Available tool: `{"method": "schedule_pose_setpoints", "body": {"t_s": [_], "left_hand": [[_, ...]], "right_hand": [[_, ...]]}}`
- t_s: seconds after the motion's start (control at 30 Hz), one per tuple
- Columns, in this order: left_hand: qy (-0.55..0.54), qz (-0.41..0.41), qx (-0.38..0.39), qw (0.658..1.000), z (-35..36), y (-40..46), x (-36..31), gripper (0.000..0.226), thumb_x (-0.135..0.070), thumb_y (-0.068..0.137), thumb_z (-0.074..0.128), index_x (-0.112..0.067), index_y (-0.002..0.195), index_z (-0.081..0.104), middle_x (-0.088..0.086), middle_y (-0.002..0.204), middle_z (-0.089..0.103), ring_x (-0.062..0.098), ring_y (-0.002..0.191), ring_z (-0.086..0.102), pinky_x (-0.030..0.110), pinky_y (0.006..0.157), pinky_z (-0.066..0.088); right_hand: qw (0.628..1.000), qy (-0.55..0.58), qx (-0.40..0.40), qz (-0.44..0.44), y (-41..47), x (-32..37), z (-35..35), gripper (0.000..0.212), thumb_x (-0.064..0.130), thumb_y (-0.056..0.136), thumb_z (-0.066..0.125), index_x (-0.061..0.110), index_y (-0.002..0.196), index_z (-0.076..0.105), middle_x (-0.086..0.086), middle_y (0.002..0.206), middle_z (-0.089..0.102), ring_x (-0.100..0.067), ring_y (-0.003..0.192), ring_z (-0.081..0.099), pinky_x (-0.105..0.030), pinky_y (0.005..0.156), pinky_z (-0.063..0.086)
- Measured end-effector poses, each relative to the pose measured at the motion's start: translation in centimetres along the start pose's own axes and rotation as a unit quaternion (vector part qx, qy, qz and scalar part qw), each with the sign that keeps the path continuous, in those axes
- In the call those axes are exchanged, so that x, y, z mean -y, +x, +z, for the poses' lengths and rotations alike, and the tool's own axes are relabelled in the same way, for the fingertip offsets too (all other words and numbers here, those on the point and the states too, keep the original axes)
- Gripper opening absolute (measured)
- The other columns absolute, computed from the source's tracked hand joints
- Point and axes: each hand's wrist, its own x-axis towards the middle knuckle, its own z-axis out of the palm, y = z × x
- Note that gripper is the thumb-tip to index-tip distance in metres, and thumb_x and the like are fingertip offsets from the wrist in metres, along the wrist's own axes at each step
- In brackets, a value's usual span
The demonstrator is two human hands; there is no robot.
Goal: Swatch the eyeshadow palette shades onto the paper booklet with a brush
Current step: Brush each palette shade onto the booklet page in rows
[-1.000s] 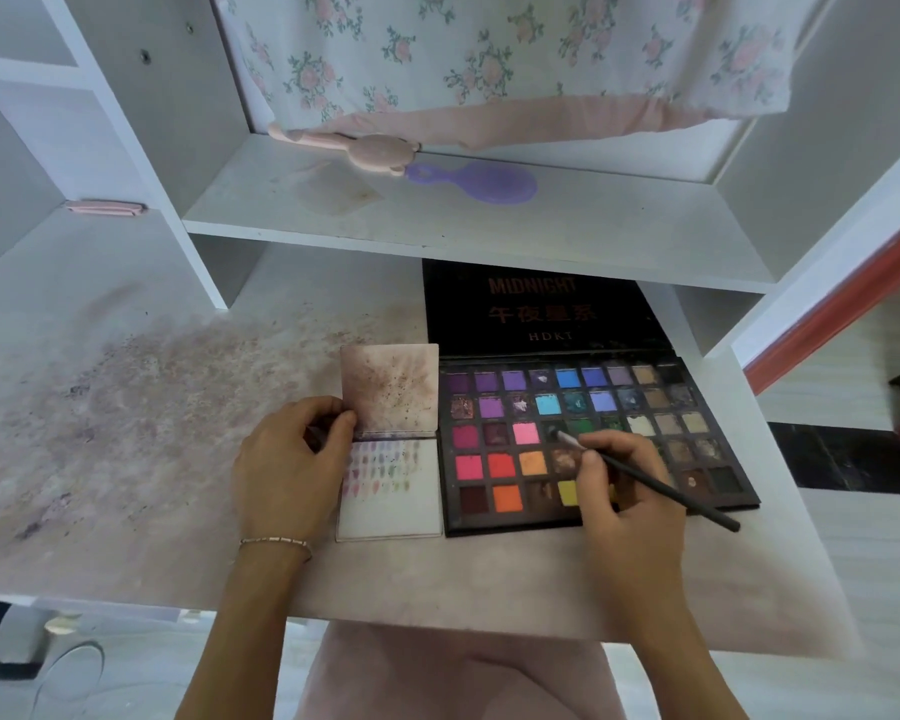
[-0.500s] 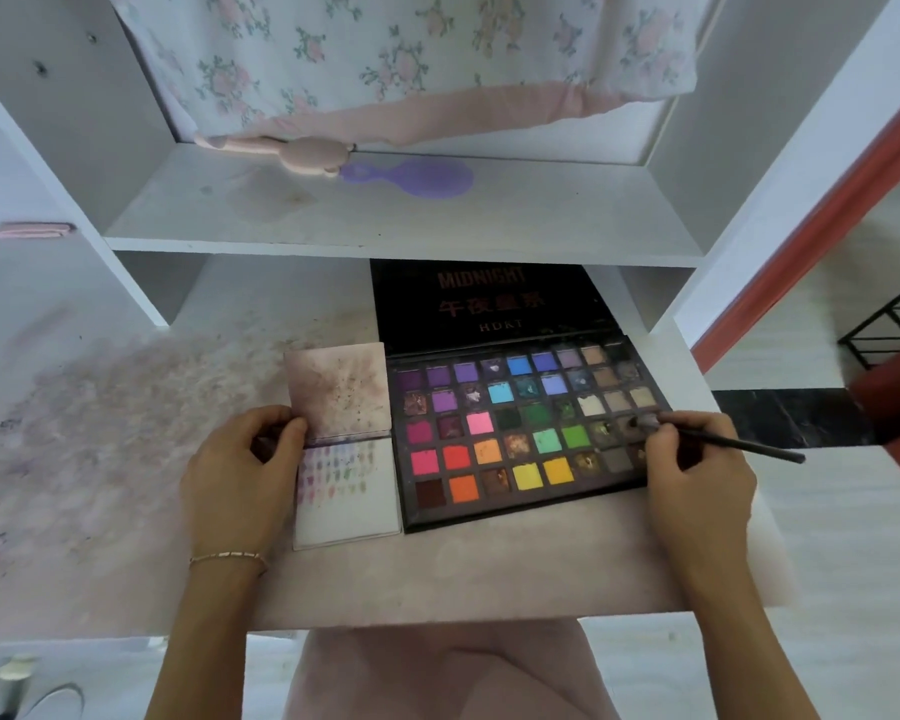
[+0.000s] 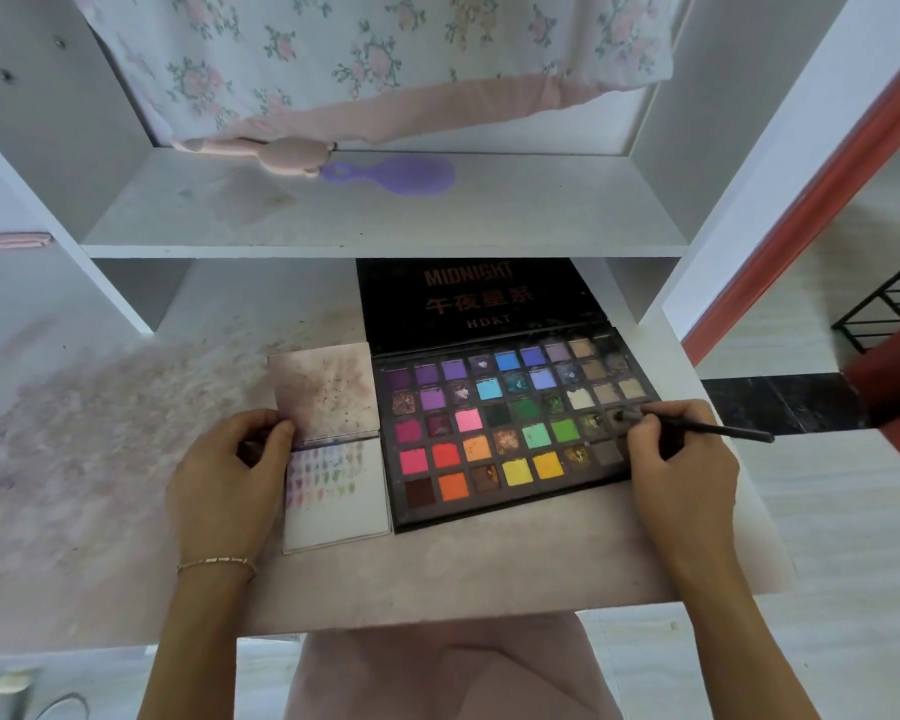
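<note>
A: Holding the brush (image 3: 697,426) in a pinch, the right hand (image 3: 681,459) sits at the right end of the eyeshadow palette (image 3: 510,433). Fingers curled round the black handle, which runs out to the right past the knuckles.

B: Bristle end?

A: Down in a dull brownish pan near the right edge, middle rows (exact shade hard to read, the hand covers the neighbouring pans).

B: Left hand (image 3: 230,475)?

A: Resting on the desk (image 3: 437,574), thumb and fingers curled on the left edge of the paper booklet (image 3: 333,449), around the fold. Grip on the paper, not flat. A thin bracelet (image 3: 217,562) on that wrist.

B: Booklet position?

A: Open, lying just left of the palette, edges touching or nearly so. Far page stained pinkish-brown with dark specks. Near page white, with rows of small colour swatches across its far half.

B: Palette?

A: Open, black lid (image 3: 468,304) propped back under the shelf (image 3: 385,220), lettering "MIDNIGHT" and "HDKT" legible. Pans in rows: purples and blues far, pinks, oranges, yellows near, greens central.

B: Surroundings?

A: Desk surface smeared with pinkish powder, heavier to the left. On the shelf, a purple hairbrush (image 3: 396,174) and a pink object (image 3: 261,150) beside it, floral cloth (image 3: 365,54) hanging above.
</note>
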Motion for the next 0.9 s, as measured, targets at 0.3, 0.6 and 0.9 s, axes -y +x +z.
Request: {"method": "schedule_pose_setpoints", "body": {"t_s": [0.3, 0.6, 0.9], "left_hand": [[0.005, -0.003, -0.002, 1.000, 0.0, 0.0, -0.1, 0.006, -0.017, 0.081, 0.065, -0.016, 0.084, 0.069, -0.004, 0.073, 0.058, 0.018, 0.071, 0.051, 0.029, 0.067, 0.036], [0.000, -0.002, -0.006, 1.000, 0.0, 0.0, -0.1, 0.005, -0.017, 0.081, 0.065, -0.016, 0.083, 0.069, -0.004, 0.071, 0.057, 0.017, 0.069, 0.051, 0.028, 0.066, 0.035], [-0.002, 0.010, -0.010, 1.000, 0.2, 0.1, 0.3, 0.005, -0.016, 0.081, 0.065, -0.016, 0.084, 0.070, -0.007, 0.071, 0.057, 0.013, 0.066, 0.051, 0.023, 0.058, 0.034]], "right_hand": [[1.000, 0.016, -0.013, -0.001, -0.1, 0.2, 0.0, 0.015, 0.003, 0.086, 0.053, 0.018, 0.086, 0.051, 0.015, 0.070, 0.054, 0.007, 0.065, 0.056, 0.004, 0.054, 0.036], [0.994, 0.085, 0.066, -0.037, -1.6, 1.5, 0.9, 0.034, -0.002, 0.084, 0.054, 0.031, 0.077, 0.052, 0.010, 0.070, 0.058, 0.006, 0.070, 0.057, -0.004, 0.056, 0.044], [0.965, 0.161, 0.196, -0.072, -5.3, 5.0, 4.6, 0.030, 0.002, 0.083, 0.058, 0.031, 0.076, 0.053, 0.010, 0.074, 0.064, -0.005, 0.064, 0.060, -0.011, 0.055, 0.046]]}}
